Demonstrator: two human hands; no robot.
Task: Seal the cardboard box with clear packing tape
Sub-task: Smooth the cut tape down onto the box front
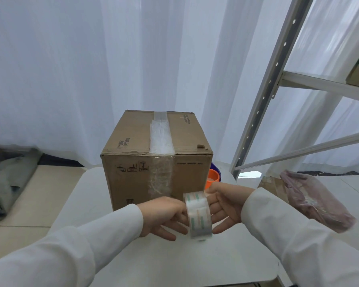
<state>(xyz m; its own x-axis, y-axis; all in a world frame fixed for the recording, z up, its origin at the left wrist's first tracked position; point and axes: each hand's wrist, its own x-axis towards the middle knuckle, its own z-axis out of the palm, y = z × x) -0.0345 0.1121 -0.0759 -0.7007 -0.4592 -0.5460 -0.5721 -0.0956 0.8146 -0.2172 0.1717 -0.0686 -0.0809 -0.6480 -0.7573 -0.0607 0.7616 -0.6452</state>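
Note:
A brown cardboard box (131,141) stands on a white table (195,262), its flaps closed. A strip of clear tape (161,137) runs along the top seam and down the front face. In front of the box, low and a little to its right, a roll of clear packing tape (198,215) is held upright between both hands. My left hand (164,216) touches the roll's left side with fingers spread. My right hand (226,204) cups its right side. Both arms wear white sleeves.
An orange tape dispenser (212,177) and a purple thing peek out behind the box's right corner. A pinkish plastic-wrapped package (315,201) lies on a carton at the right. A grey metal shelf rack (267,90) rises at the right; white curtains hang behind.

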